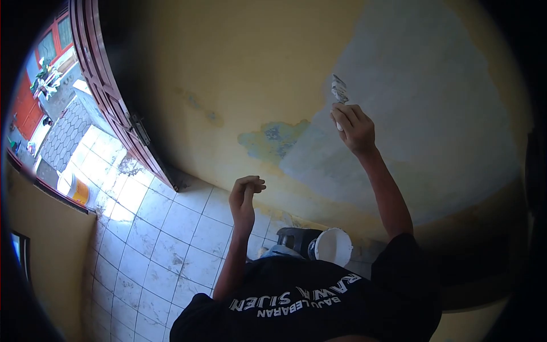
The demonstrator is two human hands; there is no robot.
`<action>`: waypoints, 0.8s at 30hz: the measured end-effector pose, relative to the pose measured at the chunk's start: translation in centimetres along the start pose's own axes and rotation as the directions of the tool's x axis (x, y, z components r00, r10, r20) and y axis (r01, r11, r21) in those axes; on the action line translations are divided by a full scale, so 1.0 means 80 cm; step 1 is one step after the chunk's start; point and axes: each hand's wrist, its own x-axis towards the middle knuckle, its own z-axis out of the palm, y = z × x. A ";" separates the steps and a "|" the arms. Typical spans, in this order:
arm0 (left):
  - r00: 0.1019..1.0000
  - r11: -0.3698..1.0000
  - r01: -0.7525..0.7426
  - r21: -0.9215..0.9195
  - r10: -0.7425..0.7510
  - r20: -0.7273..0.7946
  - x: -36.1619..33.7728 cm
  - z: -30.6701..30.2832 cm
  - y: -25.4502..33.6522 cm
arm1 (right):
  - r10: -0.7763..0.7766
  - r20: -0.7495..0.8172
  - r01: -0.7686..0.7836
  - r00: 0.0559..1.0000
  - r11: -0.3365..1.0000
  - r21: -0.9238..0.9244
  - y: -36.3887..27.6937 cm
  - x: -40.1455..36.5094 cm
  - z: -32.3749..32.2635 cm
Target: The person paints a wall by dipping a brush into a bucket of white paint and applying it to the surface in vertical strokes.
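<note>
My right hand (354, 126) is closed round the handle of a paint-smeared brush (339, 88), whose tip points up and lies at or close to the wall (216, 51). Behind it spreads a large pale painted area (421, 102) on the yellow wall, with a bluish peeled patch (272, 138) to its lower left. My left hand (245, 196) hangs in front of my body, its fingers curled; whether anything small is inside them is hidden.
A white bucket (333, 247) stands below me beside a dark stool (296, 239). White floor tiles (176, 242) reach the open reddish-brown door (111, 85) at the left. Near the doorway is a white and yellow bucket (74, 188).
</note>
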 end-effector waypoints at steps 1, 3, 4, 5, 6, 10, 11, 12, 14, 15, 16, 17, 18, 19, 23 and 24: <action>1.000 1.000 -0.007 -0.006 0.007 -0.022 0.005 -0.006 -0.001 | -0.006 0.008 0.006 1.000 1.000 -0.017 0.000 0.005 0.006; 0.998 1.000 -0.008 -0.018 0.007 -0.067 0.004 -0.016 -0.005 | -0.012 0.037 0.014 0.999 0.999 -0.047 0.001 0.006 0.012; 0.996 1.000 -0.006 -0.008 0.005 -0.089 0.005 -0.022 -0.007 | -0.013 0.055 0.015 0.998 0.999 -0.050 0.001 0.008 0.017; 0.994 1.000 -0.006 0.003 0.006 -0.109 0.006 -0.024 -0.008 | -0.012 0.071 0.016 0.997 0.998 -0.055 0.003 0.009 0.022; 0.992 1.000 -0.005 0.016 0.007 -0.128 0.007 -0.027 -0.009 | -0.009 0.086 0.015 0.996 0.998 -0.059 0.003 0.009 0.027; 0.988 1.000 0.011 -0.008 -0.012 -0.156 0.008 -0.031 -0.010 | -0.080 0.243 0.057 0.967 0.994 0.098 -0.017 -0.035 0.084; 0.988 1.000 0.020 -0.008 -0.021 -0.154 0.006 -0.031 -0.011 | -0.097 0.282 0.053 0.955 0.986 0.161 -0.028 -0.049 0.091; 0.987 1.000 0.027 -0.007 -0.027 -0.156 0.004 -0.030 -0.014 | -0.120 0.315 0.049 0.941 0.973 0.224 -0.036 -0.059 0.096; 0.986 1.000 0.028 -0.006 -0.029 -0.162 0.005 -0.031 -0.019 | -0.077 0.305 0.005 0.949 0.973 0.232 -0.044 -0.059 0.100; 0.986 0.999 0.031 -0.008 -0.032 -0.163 0.003 -0.030 -0.022 | -0.055 0.294 -0.014 0.954 0.974 0.227 -0.046 -0.054 0.096; 0.986 0.999 0.041 -0.009 -0.042 -0.164 -0.001 -0.029 -0.024 | -0.028 0.289 -0.039 0.957 0.974 0.224 -0.047 -0.051 0.089; 0.986 0.999 0.042 -0.006 -0.043 -0.161 -0.004 -0.028 -0.026 | -0.033 0.275 -0.027 0.961 0.977 0.210 -0.046 -0.045 0.082; 0.987 0.999 0.044 -0.002 -0.044 -0.156 -0.005 -0.028 -0.028 | -0.036 0.261 -0.016 0.965 0.981 0.195 -0.040 -0.034 0.077; 0.988 0.999 0.041 0.001 -0.040 -0.151 -0.005 -0.028 -0.029 | -0.041 0.244 -0.003 0.969 0.984 0.177 -0.035 -0.022 0.070; 0.983 0.998 0.058 -0.031 -0.063 -0.173 -0.009 -0.025 -0.033 | -0.017 0.133 0.015 0.991 1.000 0.017 -0.016 0.022 0.034; 0.982 0.998 0.064 -0.030 -0.068 -0.177 -0.011 -0.026 -0.035 | -0.013 0.118 0.017 0.993 0.999 -0.029 -0.008 0.028 0.030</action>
